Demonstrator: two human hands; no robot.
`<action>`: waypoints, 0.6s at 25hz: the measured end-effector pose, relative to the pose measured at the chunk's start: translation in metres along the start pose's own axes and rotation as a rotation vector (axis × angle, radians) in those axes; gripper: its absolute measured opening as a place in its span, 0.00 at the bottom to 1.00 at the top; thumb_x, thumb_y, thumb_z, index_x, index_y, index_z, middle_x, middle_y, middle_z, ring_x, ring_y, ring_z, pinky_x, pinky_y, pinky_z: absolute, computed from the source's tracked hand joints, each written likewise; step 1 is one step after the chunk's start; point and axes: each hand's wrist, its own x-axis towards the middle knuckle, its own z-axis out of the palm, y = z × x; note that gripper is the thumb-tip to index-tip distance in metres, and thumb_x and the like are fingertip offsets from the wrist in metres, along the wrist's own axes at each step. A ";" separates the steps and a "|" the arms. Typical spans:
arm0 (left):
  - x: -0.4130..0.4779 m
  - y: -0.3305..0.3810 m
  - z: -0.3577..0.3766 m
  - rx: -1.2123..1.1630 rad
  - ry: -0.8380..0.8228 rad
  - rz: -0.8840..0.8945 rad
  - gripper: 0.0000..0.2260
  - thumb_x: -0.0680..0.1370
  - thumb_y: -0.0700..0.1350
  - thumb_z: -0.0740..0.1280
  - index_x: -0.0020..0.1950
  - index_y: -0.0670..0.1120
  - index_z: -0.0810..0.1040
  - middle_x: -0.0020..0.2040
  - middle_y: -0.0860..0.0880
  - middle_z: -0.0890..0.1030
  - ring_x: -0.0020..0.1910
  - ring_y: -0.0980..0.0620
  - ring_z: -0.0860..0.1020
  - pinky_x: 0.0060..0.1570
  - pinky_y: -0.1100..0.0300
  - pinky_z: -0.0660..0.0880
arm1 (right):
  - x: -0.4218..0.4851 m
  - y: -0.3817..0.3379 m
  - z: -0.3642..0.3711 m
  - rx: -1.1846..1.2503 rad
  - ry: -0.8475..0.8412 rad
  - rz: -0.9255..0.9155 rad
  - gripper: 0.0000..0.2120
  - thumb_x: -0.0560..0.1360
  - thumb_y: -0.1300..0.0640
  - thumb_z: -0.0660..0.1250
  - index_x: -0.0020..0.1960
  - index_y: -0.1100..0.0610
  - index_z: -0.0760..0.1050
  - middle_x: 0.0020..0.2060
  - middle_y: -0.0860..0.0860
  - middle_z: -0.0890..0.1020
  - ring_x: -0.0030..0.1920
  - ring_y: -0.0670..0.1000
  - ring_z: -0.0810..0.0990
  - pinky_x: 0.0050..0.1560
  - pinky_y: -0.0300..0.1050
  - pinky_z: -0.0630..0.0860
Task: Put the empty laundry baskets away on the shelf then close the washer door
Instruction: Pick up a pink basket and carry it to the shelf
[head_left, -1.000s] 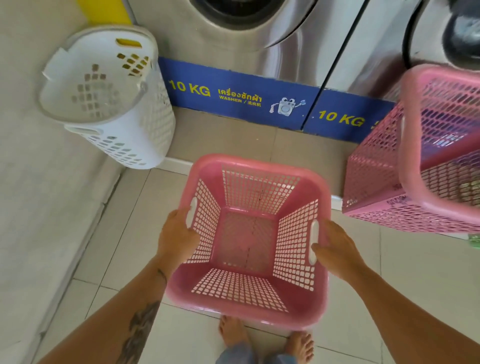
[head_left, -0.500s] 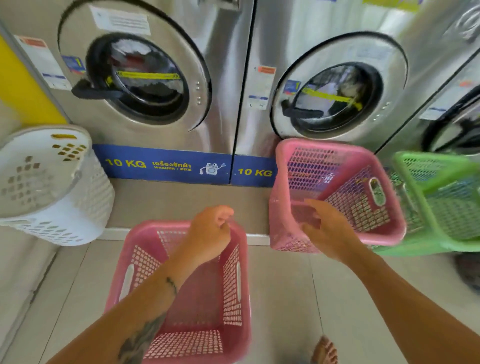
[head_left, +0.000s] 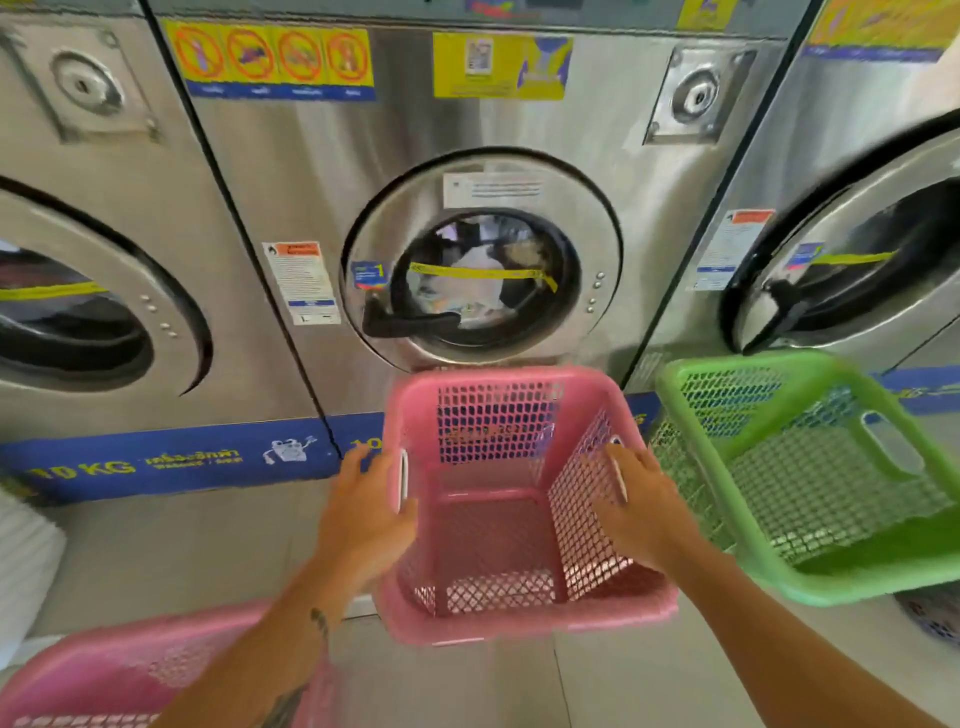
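An empty pink laundry basket (head_left: 498, 519) stands tilted toward me in front of the middle washer. My left hand (head_left: 363, 514) grips its left side at the handle slot, and my right hand (head_left: 636, 512) holds its right wall. A second pink basket (head_left: 119, 680) lies on the floor at the lower left, partly hidden by my left forearm. An empty green basket (head_left: 810, 483) leans to the right of the held one. The middle washer door (head_left: 480, 260) has laundry visible behind its glass. The washer door on the right (head_left: 857, 260) hangs ajar.
A row of steel washers (head_left: 291, 171) fills the view ahead, with a blue "10 KG" strip (head_left: 171, 462) along the base. A white basket (head_left: 23, 566) shows at the left edge. Tiled floor (head_left: 649, 686) lies below.
I let go of the first pink basket, which now lies at the lower left. Both hands moved right and forward and took hold of the second pink basket. The view swung up.
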 end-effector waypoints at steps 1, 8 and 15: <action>0.015 0.001 0.016 0.046 0.043 -0.005 0.30 0.71 0.46 0.69 0.73 0.50 0.67 0.69 0.46 0.66 0.67 0.44 0.68 0.65 0.49 0.69 | 0.019 0.019 0.002 -0.007 0.006 0.010 0.30 0.70 0.54 0.67 0.71 0.53 0.66 0.68 0.56 0.69 0.65 0.63 0.71 0.65 0.61 0.70; 0.052 -0.046 0.108 0.272 0.096 -0.002 0.32 0.72 0.33 0.69 0.75 0.42 0.64 0.76 0.33 0.57 0.71 0.31 0.64 0.62 0.37 0.70 | 0.096 0.105 0.047 -0.029 -0.013 -0.003 0.38 0.74 0.60 0.64 0.79 0.50 0.50 0.75 0.58 0.59 0.68 0.68 0.69 0.60 0.65 0.73; 0.050 -0.071 0.123 0.344 0.168 -0.002 0.45 0.64 0.28 0.66 0.76 0.54 0.57 0.79 0.43 0.53 0.68 0.35 0.67 0.59 0.43 0.72 | 0.093 0.110 0.066 -0.131 0.101 -0.030 0.45 0.65 0.67 0.66 0.77 0.50 0.53 0.75 0.53 0.59 0.54 0.67 0.78 0.41 0.61 0.79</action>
